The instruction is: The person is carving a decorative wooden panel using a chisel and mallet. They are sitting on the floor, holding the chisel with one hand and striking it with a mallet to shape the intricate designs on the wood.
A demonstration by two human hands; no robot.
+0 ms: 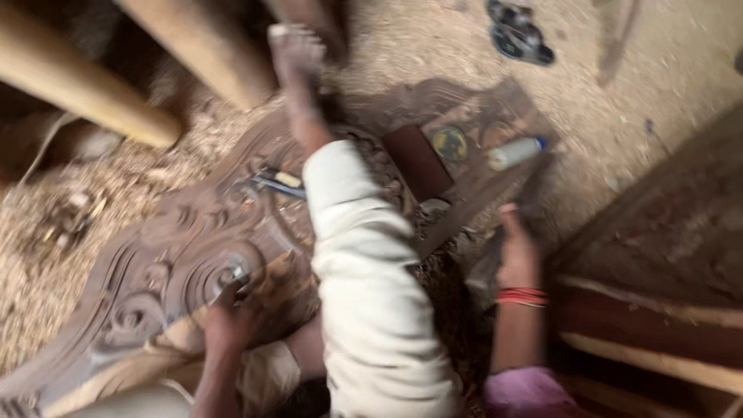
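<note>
Wood carved panel (pixel 178 255) lying on sawdust floor (pixel 650 70), one piece. Left hand (pixel 226 313) gripping one small tool (pixel 236 277) against panel's spiral. Right hand (pixel 517 251) clutching dark mallet (pixel 534 193), blurred. One white bottle (pixel 515 152) lying nearby.

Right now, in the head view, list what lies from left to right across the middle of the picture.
Wood shavings → carved wooden panel → left hand at the carving → trousered leg → dark flat block → round yellow-green tin → right hand → white bottle with blue cap → dark timber.
</note>
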